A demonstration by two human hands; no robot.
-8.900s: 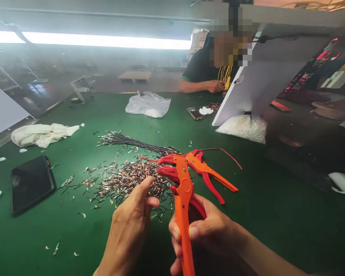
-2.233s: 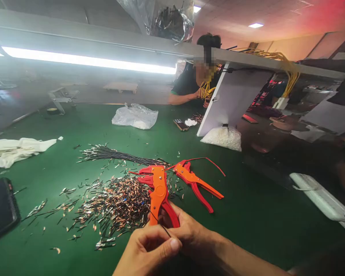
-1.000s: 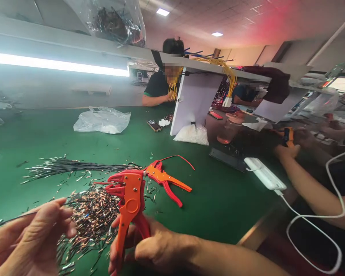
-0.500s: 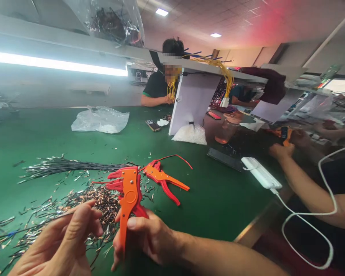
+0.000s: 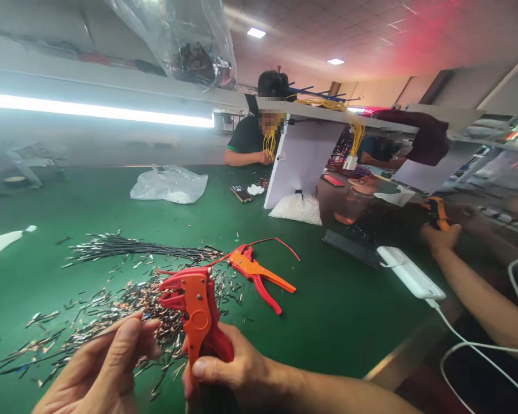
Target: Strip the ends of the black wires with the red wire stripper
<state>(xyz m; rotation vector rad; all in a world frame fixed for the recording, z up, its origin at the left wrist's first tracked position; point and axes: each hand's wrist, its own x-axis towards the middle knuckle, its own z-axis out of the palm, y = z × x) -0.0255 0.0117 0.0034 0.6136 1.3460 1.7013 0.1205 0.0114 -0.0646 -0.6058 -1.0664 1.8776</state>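
Note:
My right hand [image 5: 228, 368] grips the handles of an orange and red wire stripper [image 5: 198, 310], held upright with its jaws pointing left. My left hand [image 5: 112, 362] is closed, thumb against fingers, on a thin black wire [image 5: 38, 357] that trails out to the left. Its fingertips are just below and left of the stripper's jaws, apart from them. Under both hands spreads a heap of wire scraps [image 5: 129, 305] with copper and black bits. Behind it lies a bundle of black wires [image 5: 147, 247]. A second wire stripper [image 5: 259, 273] rests on the table beyond my right hand.
On the green table [image 5: 319, 322] are a clear plastic bag [image 5: 170, 184], a phone [image 5: 240, 194], a white-filled bag [image 5: 297, 208] and a white power strip [image 5: 410, 273] with a cable. One person sits opposite; another person's hand [image 5: 442, 236] holds an orange tool at right.
The view has swung so that the table things sit farther right. The stripper's handles are squeezed closer together in my right hand. My left hand keeps its pinch near the jaws.

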